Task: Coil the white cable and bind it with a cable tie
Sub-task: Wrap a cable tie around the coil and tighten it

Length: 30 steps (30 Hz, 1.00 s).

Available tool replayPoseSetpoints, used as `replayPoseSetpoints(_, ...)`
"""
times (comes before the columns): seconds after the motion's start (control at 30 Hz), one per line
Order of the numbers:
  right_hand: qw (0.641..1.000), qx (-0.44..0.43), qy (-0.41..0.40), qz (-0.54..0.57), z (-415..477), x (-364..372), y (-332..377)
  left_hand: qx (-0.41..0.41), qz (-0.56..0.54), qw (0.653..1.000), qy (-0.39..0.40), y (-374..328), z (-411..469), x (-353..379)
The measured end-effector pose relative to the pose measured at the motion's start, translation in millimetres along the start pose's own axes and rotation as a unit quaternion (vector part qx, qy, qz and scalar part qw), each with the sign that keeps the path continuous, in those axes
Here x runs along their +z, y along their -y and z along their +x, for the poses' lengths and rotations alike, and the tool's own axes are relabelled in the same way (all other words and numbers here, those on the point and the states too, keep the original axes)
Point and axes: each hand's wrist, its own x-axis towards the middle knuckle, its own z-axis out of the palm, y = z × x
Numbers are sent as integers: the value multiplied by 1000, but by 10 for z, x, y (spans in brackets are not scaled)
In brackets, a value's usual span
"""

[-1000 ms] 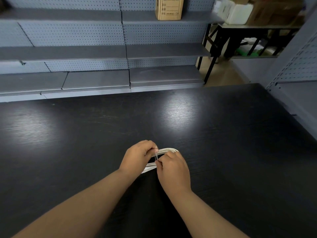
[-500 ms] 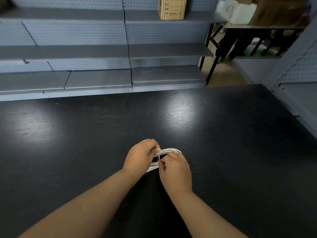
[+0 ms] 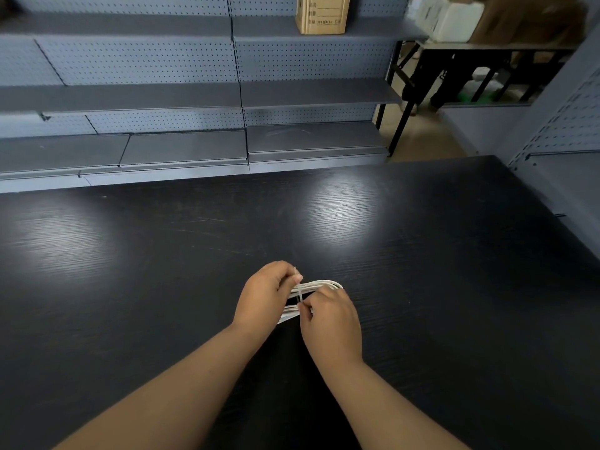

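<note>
The white cable (image 3: 324, 283) is coiled into a flat bundle of several loops, held just above the black table (image 3: 454, 287) between both hands. A thin pale cable tie (image 3: 300, 295) runs across the loops. My left hand (image 3: 264, 297) pinches the tie's upper end with thumb and forefinger, its tip poking out above the fingers. My right hand (image 3: 331, 319) pinches the tie's lower end against the coil. The hands hide most of the coil; only its far loop and a short near stretch show.
Grey pegboard shelving (image 3: 181, 95) stands behind the table, with a cardboard box (image 3: 321, 14) on an upper shelf. A black metal-framed table (image 3: 470, 60) with boxes stands at the back right. Another grey shelf unit (image 3: 568, 177) flanks the table's right edge.
My left hand has drawn the tie's end a little upward and my right hand has closed in against the coil. The coil stays in the same place.
</note>
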Motion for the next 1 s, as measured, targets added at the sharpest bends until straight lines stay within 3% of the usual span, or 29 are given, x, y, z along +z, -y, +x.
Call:
replayPoseSetpoints(0.13, 1000, -7, 14, 12, -5, -8, -9, -6, 40, 999, -7, -5, -46, 11)
replayPoseSetpoints(0.33, 999, -17, -17, 25, 9, 26, -34, 79, 94, 992, -2, 51, -148, 80)
replayPoseSetpoints(0.63, 998, -29, -12, 50, -2, 17, -91, 69, 124, 989, -38, 93, -224, 124)
replayPoseSetpoints(1.0, 999, -36, -30, 26, 26, 16, -74, 70, 85, 994, -13, 75, -160, 57)
